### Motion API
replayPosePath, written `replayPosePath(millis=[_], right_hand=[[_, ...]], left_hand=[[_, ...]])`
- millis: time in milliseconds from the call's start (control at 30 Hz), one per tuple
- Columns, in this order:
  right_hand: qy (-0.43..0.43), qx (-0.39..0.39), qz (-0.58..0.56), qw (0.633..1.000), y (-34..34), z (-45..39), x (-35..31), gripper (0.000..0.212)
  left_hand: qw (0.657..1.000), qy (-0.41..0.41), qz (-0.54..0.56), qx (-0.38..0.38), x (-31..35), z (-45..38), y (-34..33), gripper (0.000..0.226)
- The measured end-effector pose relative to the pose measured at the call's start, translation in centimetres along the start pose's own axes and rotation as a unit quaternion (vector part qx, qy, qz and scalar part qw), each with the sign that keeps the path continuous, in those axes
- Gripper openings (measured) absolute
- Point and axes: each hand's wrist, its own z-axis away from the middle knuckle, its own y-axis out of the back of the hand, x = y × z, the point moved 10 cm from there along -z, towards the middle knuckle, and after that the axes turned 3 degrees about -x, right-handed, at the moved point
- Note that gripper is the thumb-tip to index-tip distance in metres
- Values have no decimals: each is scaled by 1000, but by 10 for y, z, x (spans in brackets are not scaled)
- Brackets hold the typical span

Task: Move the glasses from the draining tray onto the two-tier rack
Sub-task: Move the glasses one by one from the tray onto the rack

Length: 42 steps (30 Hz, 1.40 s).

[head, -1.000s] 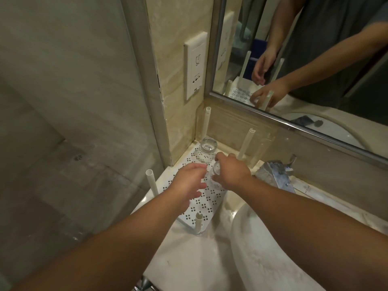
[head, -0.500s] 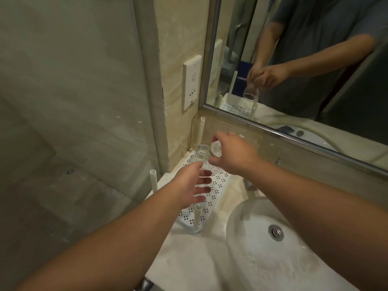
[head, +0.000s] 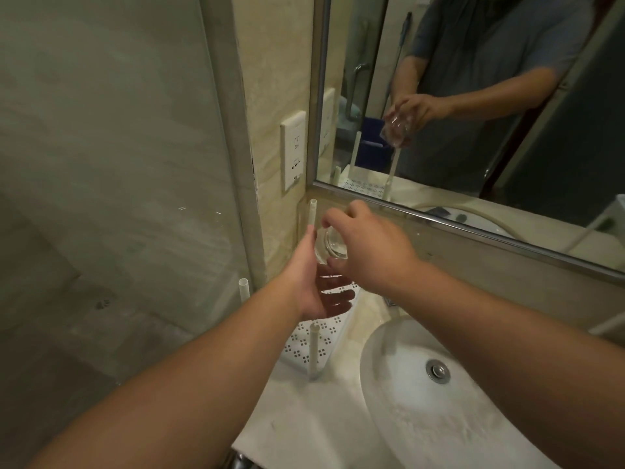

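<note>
Our right hand (head: 368,248) grips a clear glass (head: 333,243) from the side, fingers and thumb curled round it, and holds it in the air above the far end of the white perforated tray (head: 318,340). The glass is tipped so that its round thick end faces us. Our left hand (head: 316,286) is spread and relaxed, palm turned toward the glass, its fingers straight just below and beside the glass; we cannot tell whether the fingertips touch it. This hand grasps nothing.

The tray sits on the pale marble desk (head: 304,421) in its far left corner, against the wall, and thin white posts rise from it: one at the near edge (head: 314,350), one at the left (head: 243,289) and one at the back by the wall (head: 313,214). To the right of the tray a white round basin (head: 422,401) is sunk in the desk, with a metal drain (head: 438,370) at its bottom. A mirror (head: 473,113) hangs on the wall above and shows the person holding the glass. A white socket plate (head: 293,150) is fixed left of the mirror, and a glass panel (head: 111,164) stands at the left.
</note>
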Motion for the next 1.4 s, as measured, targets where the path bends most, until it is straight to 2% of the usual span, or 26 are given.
replayPosePath(millis=[167, 267, 367, 533, 633, 733, 833, 933, 1000, 1100, 1267, 1400], right_hand=[[49, 117, 28, 992, 14, 29, -11, 47], [71, 182, 12, 981, 17, 45, -9, 46], [76, 225, -30, 971, 21, 57, -4, 45], [76, 211, -154, 962, 18, 70, 9, 36], [64, 239, -194, 949, 22, 79, 18, 33], [-8, 257, -298, 919, 20, 83, 40, 41], [-76, 226, -418, 877, 11, 82, 61, 62], [-135, 181, -413, 883, 3, 81, 79, 89], [-145, 153, -397, 893, 0, 81, 84, 99], [-141, 141, -410, 890, -2, 86, 92, 109], [-139, 170, -402, 889, 1, 115, 112, 107], [-181, 176, -379, 890, -1, 153, 142, 99]], left_hand=[[998, 3, 25, -49, 14, 9, -17, 115], [996, 4, 2, -92, 20, 16, -32, 98], [995, -17, -31, -88, 26, 21, -37, 86], [990, -108, -78, -46, 44, 32, -42, 78], [977, -166, -117, -63, 51, 41, -54, 66], [959, -244, -142, -30, 58, 49, -57, 58], [938, -303, -166, -4, 61, 55, -60, 67], [925, -336, -173, -27, 57, 58, -68, 63], [921, -348, -170, -46, 54, 58, -74, 58], [919, -352, -157, -84, 45, 55, -85, 63], [916, -343, -160, -133, 18, 45, -116, 67], [917, -314, -172, -176, -19, 30, -152, 65]])
